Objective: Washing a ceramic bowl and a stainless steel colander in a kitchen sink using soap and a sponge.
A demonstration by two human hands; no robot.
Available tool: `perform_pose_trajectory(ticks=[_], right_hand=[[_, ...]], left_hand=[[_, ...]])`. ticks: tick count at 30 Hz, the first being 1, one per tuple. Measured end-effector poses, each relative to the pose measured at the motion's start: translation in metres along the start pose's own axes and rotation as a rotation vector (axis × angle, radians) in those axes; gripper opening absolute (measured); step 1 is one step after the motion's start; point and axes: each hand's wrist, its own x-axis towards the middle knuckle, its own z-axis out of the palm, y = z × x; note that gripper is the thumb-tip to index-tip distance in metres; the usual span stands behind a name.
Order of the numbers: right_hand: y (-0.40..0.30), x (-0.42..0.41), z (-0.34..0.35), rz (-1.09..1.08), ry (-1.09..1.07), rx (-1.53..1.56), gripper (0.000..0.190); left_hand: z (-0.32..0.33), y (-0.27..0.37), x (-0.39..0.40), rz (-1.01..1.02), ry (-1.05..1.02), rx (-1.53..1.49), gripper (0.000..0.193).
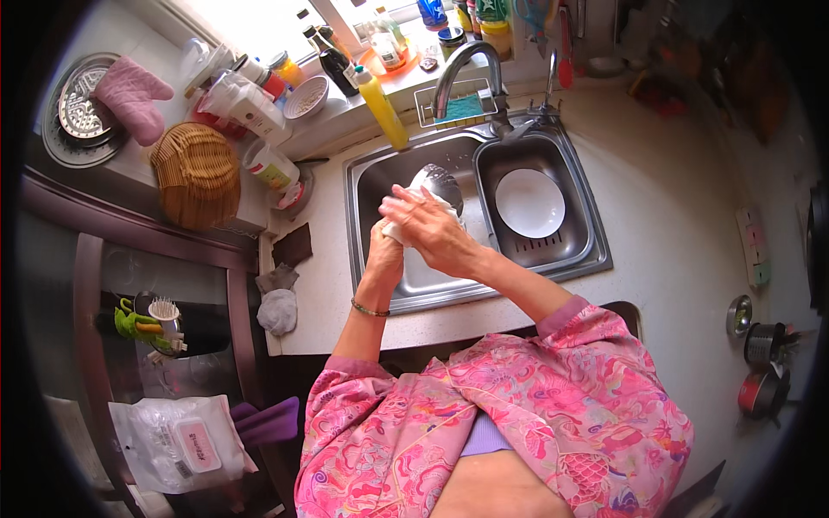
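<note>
Both my hands are together over the large basin of a stainless steel sink [421, 301]. My left hand [385, 249], below a beaded bracelet, is closed around a white cloth [395, 232] and what seems to be the handle end of a shiny metal utensil [439, 184], whose rounded head shows beyond my fingers. My right hand [435, 230] lies over the cloth with its fingers extended, pressing on it. The grip beneath the cloth is hidden. A white plate [530, 203] rests in the smaller basin at the right.
A curved faucet [469, 61] arches behind the basins. Beside it are a wire rack [431, 103] with a green scouring pad [460, 107] and a yellow bottle [382, 110]. A woven basket [194, 171] and crumpled grey cloths [277, 311] are at the left.
</note>
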Motion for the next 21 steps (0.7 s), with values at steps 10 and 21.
perform_pose_trajectory(ticks=[10, 21], right_hand=[[0.096, -0.018, 0.013, 0.841, 0.444, 0.832, 0.037], [0.063, 0.002, 0.01, 0.492, 0.034, 0.04, 0.041]], left_hand=[[0.001, -0.01, -0.006, -0.095, 0.031, -0.775, 0.029], [0.001, -0.032, 0.007, -0.111, 0.07, -0.694, 0.025]])
